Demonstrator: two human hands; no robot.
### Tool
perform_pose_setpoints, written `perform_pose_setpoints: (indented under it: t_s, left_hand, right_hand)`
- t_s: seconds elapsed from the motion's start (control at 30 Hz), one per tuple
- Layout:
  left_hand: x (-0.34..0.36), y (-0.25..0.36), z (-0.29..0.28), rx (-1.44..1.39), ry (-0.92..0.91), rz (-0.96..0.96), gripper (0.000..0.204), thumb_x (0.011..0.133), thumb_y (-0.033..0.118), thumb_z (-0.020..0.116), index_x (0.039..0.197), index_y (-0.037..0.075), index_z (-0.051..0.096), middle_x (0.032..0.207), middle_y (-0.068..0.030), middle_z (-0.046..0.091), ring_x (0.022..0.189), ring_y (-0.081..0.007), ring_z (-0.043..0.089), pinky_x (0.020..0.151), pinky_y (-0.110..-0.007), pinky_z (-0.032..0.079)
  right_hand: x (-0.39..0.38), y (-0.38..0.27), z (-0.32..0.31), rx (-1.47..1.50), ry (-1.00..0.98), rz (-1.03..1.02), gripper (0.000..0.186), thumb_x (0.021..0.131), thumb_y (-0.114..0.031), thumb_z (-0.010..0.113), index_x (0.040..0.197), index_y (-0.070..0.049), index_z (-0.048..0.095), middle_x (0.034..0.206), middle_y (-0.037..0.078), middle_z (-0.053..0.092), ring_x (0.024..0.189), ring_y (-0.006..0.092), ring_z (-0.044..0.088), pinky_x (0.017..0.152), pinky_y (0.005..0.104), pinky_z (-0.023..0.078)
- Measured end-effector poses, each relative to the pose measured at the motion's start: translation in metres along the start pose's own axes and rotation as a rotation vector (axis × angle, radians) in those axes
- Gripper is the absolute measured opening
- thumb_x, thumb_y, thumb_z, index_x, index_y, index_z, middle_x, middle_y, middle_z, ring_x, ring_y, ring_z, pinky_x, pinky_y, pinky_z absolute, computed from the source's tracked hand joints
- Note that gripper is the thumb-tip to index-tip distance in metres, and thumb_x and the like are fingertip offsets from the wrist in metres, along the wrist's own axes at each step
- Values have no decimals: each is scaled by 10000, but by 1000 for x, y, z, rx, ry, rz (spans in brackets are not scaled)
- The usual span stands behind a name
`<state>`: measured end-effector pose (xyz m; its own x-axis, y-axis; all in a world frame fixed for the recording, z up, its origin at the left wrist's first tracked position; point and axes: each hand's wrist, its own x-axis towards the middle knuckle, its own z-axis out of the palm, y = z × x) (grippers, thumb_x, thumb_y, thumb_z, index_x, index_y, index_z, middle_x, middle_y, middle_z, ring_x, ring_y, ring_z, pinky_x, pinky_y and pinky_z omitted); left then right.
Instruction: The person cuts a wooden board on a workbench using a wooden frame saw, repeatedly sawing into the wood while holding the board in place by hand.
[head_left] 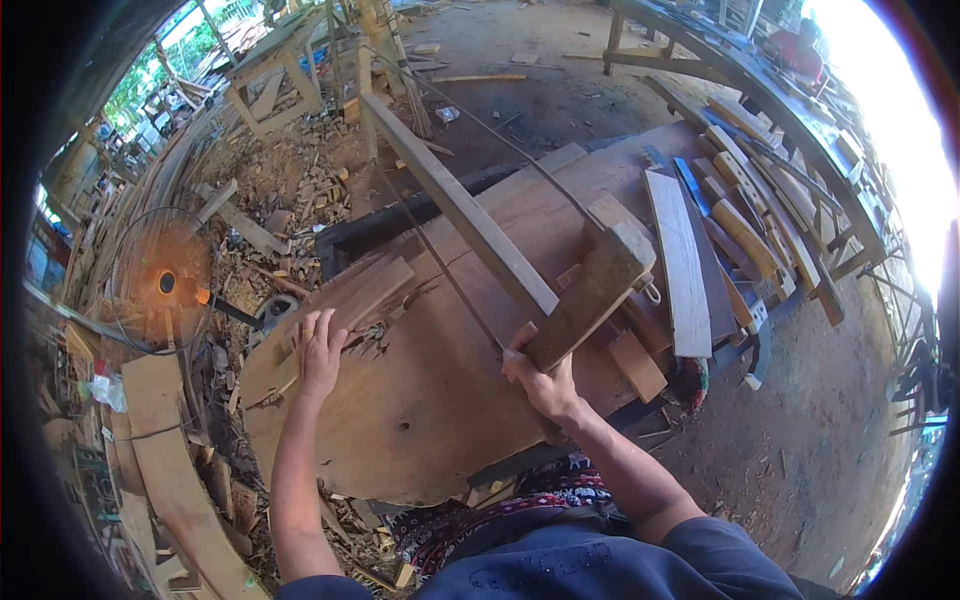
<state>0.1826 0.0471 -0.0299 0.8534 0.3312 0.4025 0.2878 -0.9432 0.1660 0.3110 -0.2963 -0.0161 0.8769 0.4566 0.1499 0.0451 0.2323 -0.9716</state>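
My right hand (545,388) is closed around the near end of a wooden frame saw (455,205). The saw has a long straight middle beam, a thick end piece and thin lines along both sides, and it stretches away over a large brown wood slab (400,420). Its far end stands beyond the slab's far edge. My left hand (319,350) hangs over the slab's left part with fingers apart and nothing in it. Close to that hand lies a short plank (370,295), beside a rough, splintered patch in the slab.
Boards, a pale plank (678,265) and shaped wooden pieces (745,235) crowd the slab's right side. A fan (165,283) stands at the left among wood scraps. Behind, at the right, is a long wooden bench (740,70), with a person (797,55) beyond it.
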Motion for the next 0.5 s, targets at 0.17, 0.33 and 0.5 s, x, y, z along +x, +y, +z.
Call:
perform_pose_setpoints:
  t_s: [0.17,0.33,0.5]
  left_hand:
    - [18,25,-3,-212,-48,-16,292,900,274,605,1143,112,614,1125,-81,563,1072,-314,504,941,-447,362]
    - [95,80,65,-234,191,-33,324,866,318,650,1153,172,620,1135,-34,579,1091,-280,512,937,-471,367]
    - [122,77,100,-138,23,-293,378,789,381,717,1114,205,637,1154,-11,562,1115,-267,484,934,-485,340]
  right_hand:
    - [0,-5,-3,-139,-59,-21,106,830,-73,597,737,-35,563,628,21,557,575,103,539,534,260,424]
    - [-3,2,-2,-187,-79,-49,96,827,-79,606,747,-36,573,642,23,570,586,107,546,537,263,425]
    - [-5,0,-3,-259,-133,-29,62,811,-71,612,769,-32,588,661,28,579,596,119,553,552,271,432]
